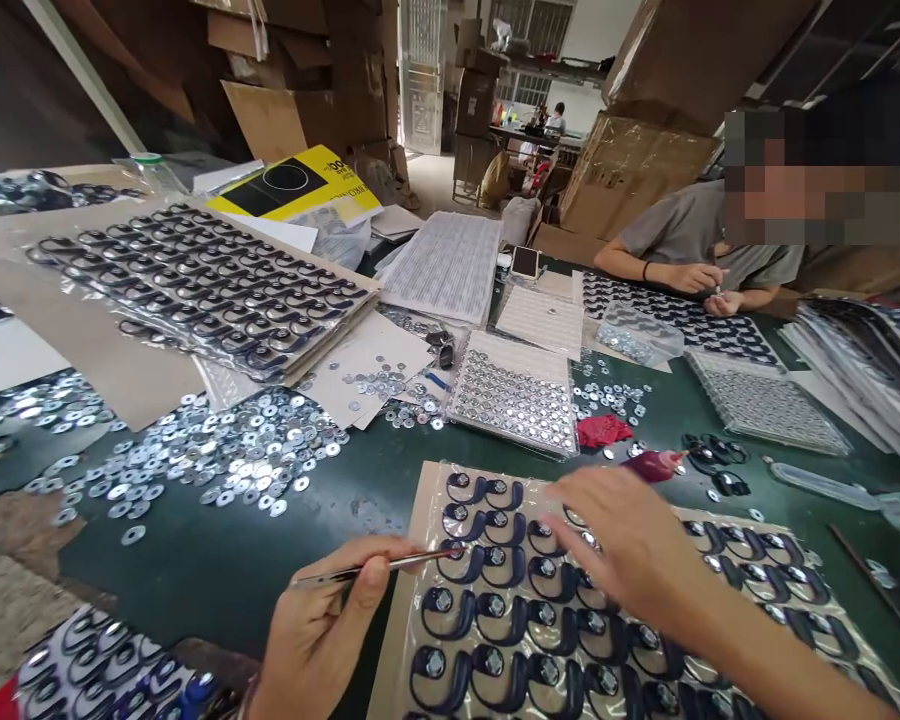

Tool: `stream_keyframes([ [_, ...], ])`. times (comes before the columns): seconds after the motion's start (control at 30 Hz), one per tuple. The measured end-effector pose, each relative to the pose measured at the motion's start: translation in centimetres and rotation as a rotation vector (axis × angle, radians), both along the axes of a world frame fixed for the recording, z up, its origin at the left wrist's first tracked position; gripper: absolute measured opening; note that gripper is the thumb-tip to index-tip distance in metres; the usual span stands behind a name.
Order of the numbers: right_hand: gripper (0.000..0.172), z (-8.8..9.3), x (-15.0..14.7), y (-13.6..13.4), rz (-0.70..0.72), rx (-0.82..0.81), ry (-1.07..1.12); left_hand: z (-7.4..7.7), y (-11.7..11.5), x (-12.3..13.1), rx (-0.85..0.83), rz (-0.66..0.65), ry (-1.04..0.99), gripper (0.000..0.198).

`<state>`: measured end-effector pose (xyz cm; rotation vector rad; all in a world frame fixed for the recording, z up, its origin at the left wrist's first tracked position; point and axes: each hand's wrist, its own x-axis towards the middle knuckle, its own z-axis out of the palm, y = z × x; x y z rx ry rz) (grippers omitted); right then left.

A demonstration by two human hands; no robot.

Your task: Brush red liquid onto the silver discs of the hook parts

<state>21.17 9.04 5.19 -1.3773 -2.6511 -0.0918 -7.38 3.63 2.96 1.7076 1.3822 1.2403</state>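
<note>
My left hand (326,625) is closed round slim metal tweezers (360,570). Their reddish tip touches or hovers just over a dark blue hook-shaped piece (461,570) near the left edge of a plastic-covered card (412,560). Rows of such pieces, each with a shiny metal disc at one end, cover that card. Above the card's upper middle, my right hand (615,540) has its fingers stretched and somewhat apart, slightly blurred; nothing shows in it. The hand and forearm hide part of the rows. Beyond it lies a small bottle of red liquid (652,465) with a narrow nozzle.
Loose metal washers (247,450) spread over the green table (345,540). A stack of filled cards (210,280) stands at left, a disc-filled tray (514,400) ahead, a crumpled red cloth (604,431) beside it. Across the table, a co-worker's hands (709,290) hold something small.
</note>
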Motion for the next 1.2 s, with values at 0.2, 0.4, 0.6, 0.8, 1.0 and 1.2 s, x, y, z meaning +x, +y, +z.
stream_keyframes([
  [0.2, 0.022, -0.7, -5.6, -3.3, 0.281, -0.087, 0.542, 0.9, -0.9, 2.3, -0.004, -0.045, -0.142, 0.024],
  [0.4, 0.03, -1.5, -5.8, -3.9, 0.414, 0.232, 0.26, 1.3, -1.9, 2.7, -0.019, -0.015, -0.161, 0.02],
  [0.6, 0.032, -1.5, -6.8, -4.4, 0.428, 0.296, 0.069, 1.4, -2.3, 3.0, 0.033, 0.001, -0.011, 0.014],
  [0.8, 0.019, -1.9, -7.2, -4.0, 0.417, 0.179, -0.029, 0.9, -1.4, 3.0, 0.106, -0.052, 0.046, 0.008],
  [1.0, 0.018, -2.8, -6.8, -2.9, 0.47, 0.13, -0.064, 0.0, -0.1, 2.6, 0.148, -0.09, 0.086, 0.013],
  [1.2, 0.028, -3.4, -5.6, -0.8, 0.48, 0.197, -0.037, -0.1, 0.7, 2.2, 0.062, -0.094, 0.17, 0.009],
])
